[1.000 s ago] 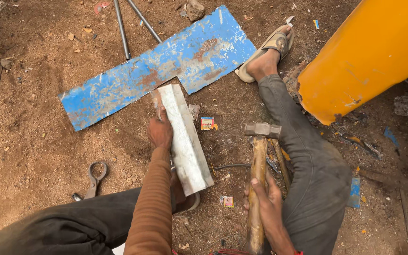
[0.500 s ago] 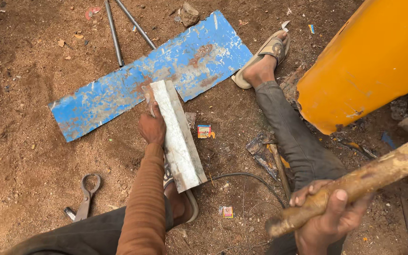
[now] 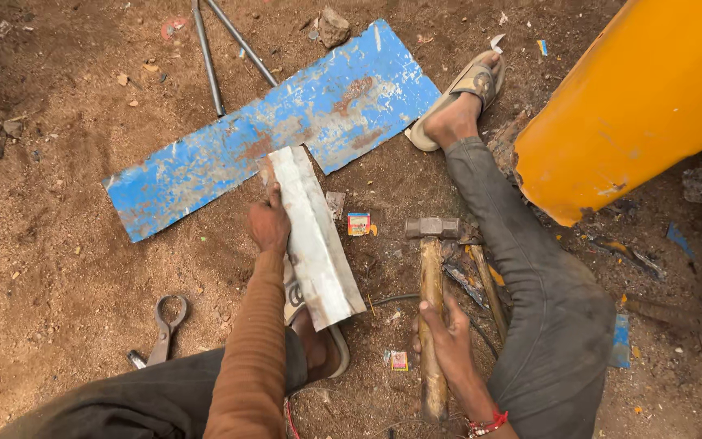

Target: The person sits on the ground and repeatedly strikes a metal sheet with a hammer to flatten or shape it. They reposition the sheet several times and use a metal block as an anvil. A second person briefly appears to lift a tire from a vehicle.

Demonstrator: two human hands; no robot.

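— Wooden handle first: what is the right hand [image 3: 448, 345] doing with it?

— It is clenching around the lower part of the hammer [image 3: 430, 301], fingers wrapped over the shaft. The steel head is pointing away from the person and lying low over the dirt floor [image 3: 58, 268], just right of the folded metal strip [image 3: 314, 236].

— And the left hand [image 3: 268, 223]?

— It is pressing down on the left edge of that pale, creased strip, fingers spread along the fold, holding it in place. The orange-brown sleeve [image 3: 253, 349] is running back from it toward the camera.

— Where is the strip lying?

— It is slanting from the blue sheet [image 3: 286, 130] down to the person's near foot, whose sandal [image 3: 326, 358] is showing under its lower end. Its upper end is overlapping the rusty blue sheet, which is stretching across the ground.

— What else is lying around?

— The right leg, in dark trousers, is reaching out to a second sandal [image 3: 465, 89] beside the sheet's far corner. Tin snips [image 3: 164, 325] are resting on the dirt to the left of the sleeve, well apart from both hands. Two thin rods [image 3: 208, 57] are lying beyond the sheet, and a large yellow curved body [image 3: 635, 97] is filling the upper right.
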